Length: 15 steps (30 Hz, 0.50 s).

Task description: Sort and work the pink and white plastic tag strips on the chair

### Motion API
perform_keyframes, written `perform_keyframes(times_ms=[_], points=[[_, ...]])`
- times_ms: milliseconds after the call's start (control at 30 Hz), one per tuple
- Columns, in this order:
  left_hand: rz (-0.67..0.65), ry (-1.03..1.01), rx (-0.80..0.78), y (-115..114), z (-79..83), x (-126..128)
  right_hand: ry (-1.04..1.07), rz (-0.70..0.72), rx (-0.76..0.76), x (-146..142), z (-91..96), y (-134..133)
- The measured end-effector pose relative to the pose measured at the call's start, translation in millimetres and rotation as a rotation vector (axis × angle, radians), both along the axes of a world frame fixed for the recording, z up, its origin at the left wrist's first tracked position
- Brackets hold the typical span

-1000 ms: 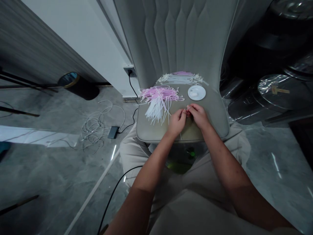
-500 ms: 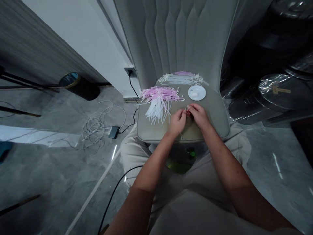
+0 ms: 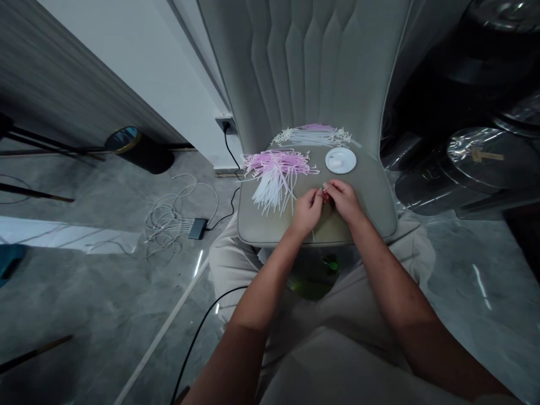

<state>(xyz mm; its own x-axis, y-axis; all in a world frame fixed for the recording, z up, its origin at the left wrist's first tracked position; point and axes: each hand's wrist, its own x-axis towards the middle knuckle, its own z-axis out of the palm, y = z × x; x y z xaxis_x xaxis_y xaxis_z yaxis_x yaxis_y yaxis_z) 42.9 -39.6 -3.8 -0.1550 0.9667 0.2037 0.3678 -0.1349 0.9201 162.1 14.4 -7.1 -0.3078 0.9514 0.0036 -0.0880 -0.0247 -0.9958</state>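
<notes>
Near to far: we count two bare forearms, angled inward over the lap, and one thin pale strip [image 3: 313, 235] poking out by the front edge of the chair seat [image 3: 367, 211], near its middle. Two hands next, left hand [image 3: 307, 211] and right hand [image 3: 343, 199], both above the seat's front half, knuckles up, fingertips meeting. Each has thumb and fingers pinched together on one small pale piece [image 3: 323, 190]; too tiny for us to tell its shape. Along the seat's left edge we get one fan of white strips [image 3: 270, 194], ends toward the front left corner, overlapping one heap of pink strips [image 3: 291, 162] just behind it; too tangled to count singly. Beyond the right hand, toward the right edge, one white plate [image 3: 348, 168] with one white lump [image 3: 336, 162] on it. Farthest on the seat, along the back edge, one row of pale and pink strips [image 3: 314, 138], again uncountable, before one backrest [image 3: 312, 67].
</notes>
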Motion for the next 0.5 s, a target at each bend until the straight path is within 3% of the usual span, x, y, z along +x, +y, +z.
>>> perform_keyframes(times_ms=[500], points=[[0.002, -0.007, 0.008, -0.7, 0.6, 0.2, -0.021, -0.031, 0.019, -0.4, 4.0, -2.3]])
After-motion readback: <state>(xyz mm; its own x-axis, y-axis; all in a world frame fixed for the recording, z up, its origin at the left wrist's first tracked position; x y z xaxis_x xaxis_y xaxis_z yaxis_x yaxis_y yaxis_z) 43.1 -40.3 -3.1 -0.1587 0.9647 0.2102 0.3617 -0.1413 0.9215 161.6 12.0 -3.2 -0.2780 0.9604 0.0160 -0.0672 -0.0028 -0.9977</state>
